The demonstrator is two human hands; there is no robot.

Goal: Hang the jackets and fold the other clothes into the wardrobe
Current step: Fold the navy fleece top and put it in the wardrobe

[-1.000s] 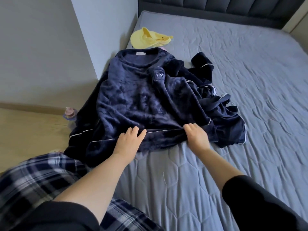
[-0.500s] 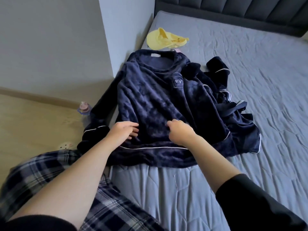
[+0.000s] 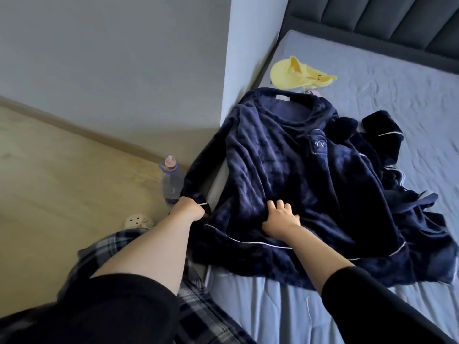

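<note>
Right now the navy fleece pyjama top [image 3: 285,175] lies spread face-up on the bed [image 3: 397,90], collar toward the headboard [image 3: 372,23], its near hem with white piping closest to the person. The top's left-hand sleeve [image 3: 196,180] hangs off the mattress edge toward the floor. The left hand [image 3: 187,209] has its fingers curled round that sleeve's cuff, gripping it beside the piping. The right hand [image 3: 282,217] rests flat on the lower body of the top, fingers straight and spread, pressing the cloth down.

Beyond the top's far side sits a crumpled heap of matching navy fabric [image 3: 397,170], probably the pyjama trousers, touching the top. A yellow garment [image 3: 298,75] lies just past the collar. On the floor beside the hanging sleeve stands a plastic water bottle [image 3: 170,177].

As a judgement: the fleece looks thick, soft and limp, fairly light, and not slippery; it will sag and bunch rather than hold a crease. The cuff is a sound hold for drawing the sleeve across the chest, while the flat palm anchors the body so it does not drag. For later folds, pinching at the shoulder seam and the hem corners would likely keep the edges straight.
</note>
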